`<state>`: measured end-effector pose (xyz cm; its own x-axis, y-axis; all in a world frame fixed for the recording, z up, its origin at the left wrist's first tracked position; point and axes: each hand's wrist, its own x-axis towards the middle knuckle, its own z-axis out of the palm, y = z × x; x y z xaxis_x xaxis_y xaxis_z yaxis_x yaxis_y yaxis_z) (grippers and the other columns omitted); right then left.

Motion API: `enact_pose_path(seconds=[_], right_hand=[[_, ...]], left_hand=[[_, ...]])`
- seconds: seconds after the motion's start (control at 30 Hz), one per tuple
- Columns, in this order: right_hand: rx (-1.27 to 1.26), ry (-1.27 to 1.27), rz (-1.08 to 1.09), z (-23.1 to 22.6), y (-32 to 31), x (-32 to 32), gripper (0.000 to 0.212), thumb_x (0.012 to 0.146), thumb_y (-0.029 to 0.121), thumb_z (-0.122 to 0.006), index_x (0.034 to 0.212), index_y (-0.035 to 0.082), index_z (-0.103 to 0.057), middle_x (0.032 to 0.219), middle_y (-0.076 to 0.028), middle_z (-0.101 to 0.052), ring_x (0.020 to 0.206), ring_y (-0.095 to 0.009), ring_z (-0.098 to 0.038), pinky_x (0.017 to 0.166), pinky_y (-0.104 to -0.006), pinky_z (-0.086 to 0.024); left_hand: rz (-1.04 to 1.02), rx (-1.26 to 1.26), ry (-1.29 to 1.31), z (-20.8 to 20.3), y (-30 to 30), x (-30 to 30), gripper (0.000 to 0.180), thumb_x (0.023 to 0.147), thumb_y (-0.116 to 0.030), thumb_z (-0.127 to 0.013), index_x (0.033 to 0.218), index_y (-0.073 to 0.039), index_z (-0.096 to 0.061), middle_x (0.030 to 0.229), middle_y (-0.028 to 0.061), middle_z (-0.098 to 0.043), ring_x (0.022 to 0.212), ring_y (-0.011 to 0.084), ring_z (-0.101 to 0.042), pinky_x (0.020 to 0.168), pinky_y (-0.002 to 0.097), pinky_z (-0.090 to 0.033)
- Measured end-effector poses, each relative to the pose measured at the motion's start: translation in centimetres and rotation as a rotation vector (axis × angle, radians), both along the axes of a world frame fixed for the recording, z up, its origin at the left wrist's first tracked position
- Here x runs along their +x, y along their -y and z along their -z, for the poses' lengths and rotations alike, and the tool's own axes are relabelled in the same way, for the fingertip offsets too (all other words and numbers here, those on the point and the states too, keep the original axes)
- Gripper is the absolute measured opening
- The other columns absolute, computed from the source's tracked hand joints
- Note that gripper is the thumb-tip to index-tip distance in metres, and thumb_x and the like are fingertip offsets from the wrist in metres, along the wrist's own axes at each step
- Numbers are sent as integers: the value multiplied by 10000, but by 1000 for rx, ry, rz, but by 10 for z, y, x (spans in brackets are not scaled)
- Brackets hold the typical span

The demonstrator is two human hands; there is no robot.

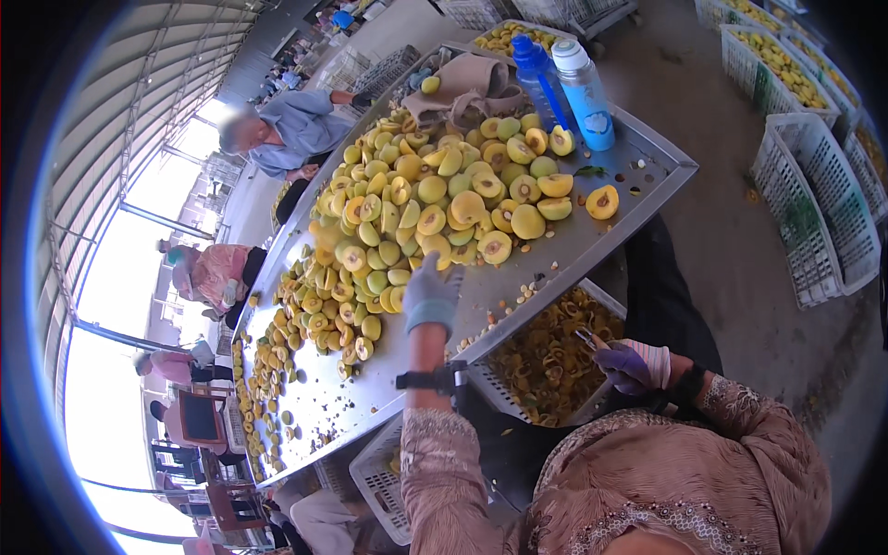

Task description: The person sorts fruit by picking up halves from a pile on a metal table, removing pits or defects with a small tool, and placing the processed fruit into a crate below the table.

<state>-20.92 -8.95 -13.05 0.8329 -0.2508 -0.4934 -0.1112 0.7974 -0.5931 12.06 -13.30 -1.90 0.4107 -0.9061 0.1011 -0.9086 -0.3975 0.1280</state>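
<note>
My left hand (432,298), in a pale glove with a teal cuff, reaches over the metal table (393,365) to the near edge of a heap of halved yellow-green stone fruit (467,208). Its fingers are stretched out at the fruit, and nothing shows in its grasp. Over the right side of a crate of peel-like scraps (555,365), my right hand (634,364) is closed, in a purple and white glove. A small metal hand tool (585,339) sticks out of its fingers; its exact kind is unclear. Some fruit halves still hold brown stones.
Two blue bottles, one dark (544,85) and one light (585,97), stand by a brown cloth (462,88) at the table's far end. White crates (805,208) line the right. A co-worker in blue (296,129) sits across the table, with others farther left.
</note>
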Motion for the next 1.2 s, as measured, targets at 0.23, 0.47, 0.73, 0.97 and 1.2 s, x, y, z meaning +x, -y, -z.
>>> enact_pose_path(seconds=[0.23, 0.47, 0.73, 0.97, 1.2], right_hand=[[34, -31, 104, -2, 3, -20, 337, 918, 305, -488, 641, 127, -419, 513, 39, -334, 379, -66, -304, 339, -230, -235], [-72, -43, 75, -19, -2, -11, 298, 930, 306, -477, 687, 140, -432, 517, 53, -353, 377, -65, -310, 344, -233, -228], [-655, 37, 167, -22, -4, -3, 279, 928, 326, -479, 786, 87, -491, 556, 36, -427, 435, -81, -397, 398, -237, -286], [-310, 47, -44, -110, -18, 41, 269, 910, 352, -538, 837, 99, -483, 553, 29, -434, 381, -74, -374, 346, -234, -281], [-257, 6, -140, -117, -33, 70, 249, 908, 355, -545, 887, 117, -476, 560, 29, -427, 389, -61, -373, 346, -220, -289]], left_hand=[[142, 201, 53, 44, 73, -40, 452, 821, -348, -615, 1193, -135, -470, 1040, 183, -615, 1017, 339, -587, 814, 437, -479], [63, 64, -467, 44, 42, -45, 492, 747, -204, -705, 1146, -68, -450, 866, 118, -613, 814, 288, -629, 663, 371, -504], [-147, -962, -2106, 7, -49, -67, 295, 793, -206, -569, 1053, -78, -515, 902, 99, -600, 738, 254, -613, 542, 309, -501], [-90, -1077, -2062, -2, -102, -85, 325, 838, -304, -522, 1051, -58, -525, 1044, 132, -572, 832, 281, -610, 623, 346, -539], [10, -1055, -1975, 11, -121, -96, 411, 955, -384, -374, 1041, -13, -529, 1010, 157, -594, 862, 266, -607, 770, 331, -509]])
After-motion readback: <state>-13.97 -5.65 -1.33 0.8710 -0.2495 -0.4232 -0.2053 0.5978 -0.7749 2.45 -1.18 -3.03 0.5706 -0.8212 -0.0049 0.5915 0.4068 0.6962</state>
